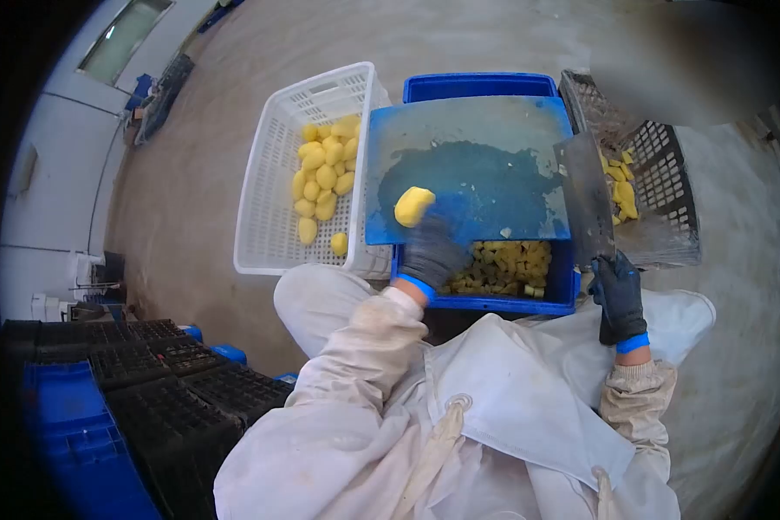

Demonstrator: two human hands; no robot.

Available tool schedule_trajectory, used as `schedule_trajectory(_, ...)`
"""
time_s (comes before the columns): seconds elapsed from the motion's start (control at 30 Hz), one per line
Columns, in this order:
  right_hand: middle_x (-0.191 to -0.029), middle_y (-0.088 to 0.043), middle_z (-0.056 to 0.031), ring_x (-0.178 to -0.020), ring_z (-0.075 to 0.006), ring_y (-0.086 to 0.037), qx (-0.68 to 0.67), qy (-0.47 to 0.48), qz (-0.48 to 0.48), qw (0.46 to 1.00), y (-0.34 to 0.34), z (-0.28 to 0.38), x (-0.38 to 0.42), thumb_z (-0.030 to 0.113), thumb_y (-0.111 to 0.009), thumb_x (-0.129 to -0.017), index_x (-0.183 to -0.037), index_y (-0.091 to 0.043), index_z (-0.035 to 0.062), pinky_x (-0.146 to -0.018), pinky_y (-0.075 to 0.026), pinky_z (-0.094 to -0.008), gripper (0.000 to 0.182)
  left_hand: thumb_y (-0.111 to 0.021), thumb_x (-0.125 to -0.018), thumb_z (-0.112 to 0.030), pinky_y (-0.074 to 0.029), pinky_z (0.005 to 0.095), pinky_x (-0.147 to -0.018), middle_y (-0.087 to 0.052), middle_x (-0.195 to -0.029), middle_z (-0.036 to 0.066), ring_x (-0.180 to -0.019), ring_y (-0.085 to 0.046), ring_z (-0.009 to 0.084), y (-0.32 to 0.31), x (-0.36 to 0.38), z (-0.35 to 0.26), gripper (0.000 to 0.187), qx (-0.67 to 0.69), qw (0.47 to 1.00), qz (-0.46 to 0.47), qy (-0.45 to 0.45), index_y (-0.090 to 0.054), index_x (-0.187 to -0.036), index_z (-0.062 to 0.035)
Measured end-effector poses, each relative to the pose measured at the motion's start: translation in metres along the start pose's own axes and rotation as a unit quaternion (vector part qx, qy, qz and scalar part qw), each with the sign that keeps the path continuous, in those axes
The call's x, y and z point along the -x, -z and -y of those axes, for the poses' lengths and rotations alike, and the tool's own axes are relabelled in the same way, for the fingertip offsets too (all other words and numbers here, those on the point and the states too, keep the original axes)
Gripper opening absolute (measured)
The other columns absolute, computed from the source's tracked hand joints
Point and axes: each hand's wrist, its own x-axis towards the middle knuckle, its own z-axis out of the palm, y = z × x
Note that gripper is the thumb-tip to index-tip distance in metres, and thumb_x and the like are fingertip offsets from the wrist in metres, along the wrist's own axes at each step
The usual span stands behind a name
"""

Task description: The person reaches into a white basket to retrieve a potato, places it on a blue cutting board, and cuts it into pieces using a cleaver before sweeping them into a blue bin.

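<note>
My left hand (436, 249), in a dark glove and smeared by motion, is closed on a peeled yellow potato (414, 206) over the left part of the blue cutting board (477, 121). The board is wet, with small bits on it. My right hand (618, 299), also gloved, grips the handle of a broad-bladed cleaver (588, 195). Its blade points away from me along the board's right edge. Under the board's near edge, a blue bin (516, 304) holds many cut potato cubes (507, 264).
Left of the board stands a white plastic crate (256, 195) with peeled potatoes (325, 169). On the right, a dark crate (667, 165) with a plastic liner holds yellow potato pieces (620, 186). Black crates (173, 407) and a blue crate (78, 433) are stacked at lower left.
</note>
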Motion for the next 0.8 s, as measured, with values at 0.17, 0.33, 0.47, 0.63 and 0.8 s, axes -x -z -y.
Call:
schedule_trajectory(0.17, -0.069, -0.055, -0.0013, -0.053, -0.0076, -0.050, 0.006, 0.017, 0.026, 0.999, -0.029, 0.021, 0.004, 0.016, -0.057, -0.085, -0.098, -0.055, 0.0046, -0.044, -0.040, -0.0208, 0.018, -0.065, -0.077, -0.036, -0.041, 0.0410, -0.090, -0.054, -0.113, 0.023, -0.103, -0.053, 0.0319, 0.000, -0.009, 0.090, 0.057, 0.224, 0.931, -0.091, 0.274, -0.049, -0.118, -0.0003)
schedule_trajectory(0.33, -0.080, -0.061, -0.0078, -0.058, -0.0192, -0.056, 0.158, 0.217, 0.058, 0.962, -0.072, -0.001, 0.004, 0.017, -0.057, -0.084, -0.107, -0.054, 0.0036, -0.052, -0.045, -0.0310, 0.027, -0.065, -0.080, -0.031, -0.051, 0.0320, -0.067, -0.064, -0.091, 0.014, -0.078, -0.062, 0.0192, -0.042, -0.027, 0.048, 0.046, 0.405, 0.848, -0.015, 0.341, -0.054, -0.111, 0.0019)
schedule_trajectory(0.47, -0.079, -0.062, -0.0208, -0.073, -0.0359, -0.060, 0.290, 0.152, 0.030, 0.944, -0.102, 0.018, 0.014, 0.028, -0.055, -0.082, -0.101, -0.056, 0.0039, -0.066, -0.048, -0.0432, 0.030, -0.062, -0.081, -0.025, -0.051, 0.0329, -0.067, -0.064, -0.095, 0.015, -0.077, -0.062, 0.0197, -0.077, -0.031, 0.041, 0.042, 0.525, 0.781, -0.020, 0.338, -0.052, -0.113, 0.0018)
schedule_trajectory(0.63, -0.077, -0.062, -0.0189, -0.074, -0.0362, -0.060, 0.403, 0.106, 0.030, 0.908, -0.107, 0.025, 0.014, 0.031, -0.053, -0.082, -0.097, -0.057, 0.0039, -0.066, -0.047, -0.0454, 0.032, -0.059, -0.080, -0.017, -0.051, 0.0336, -0.070, -0.063, -0.097, 0.015, -0.080, -0.063, 0.0222, -0.043, -0.038, 0.034, 0.040, 0.432, 0.835, 0.084, 0.330, -0.052, -0.116, -0.0012)
schedule_trajectory(0.8, -0.079, -0.061, -0.0201, -0.075, -0.0366, -0.060, 0.376, 0.087, 0.027, 0.922, -0.099, 0.010, 0.005, 0.033, -0.053, -0.081, -0.097, -0.057, 0.0049, -0.065, -0.047, -0.0456, 0.033, -0.060, -0.080, -0.023, -0.049, 0.0365, -0.079, -0.061, -0.103, 0.021, -0.090, -0.062, 0.0302, -0.025, -0.072, 0.008, 0.043, 0.369, 0.902, -0.005, 0.225, -0.051, -0.118, -0.0046)
